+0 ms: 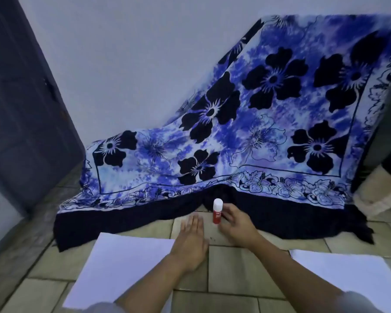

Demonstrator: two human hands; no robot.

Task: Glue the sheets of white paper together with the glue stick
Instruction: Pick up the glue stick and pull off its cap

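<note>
Right grip (pixel 235 222) curled round red body of glue stick (pixel 217 211), upright on floor (pixel 235 279) by blue floral cloth (pixel 257 123); left grip (pixel 192 240) flat, fingers straight, just beside; left sheet (pixel 122 267), right sheet (pixel 348 274) well apart

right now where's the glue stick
In the head view the glue stick stands upright just right of centre on the tiled floor at the dark hem of the flowered cloth, between the left hand and the right hand.
</note>
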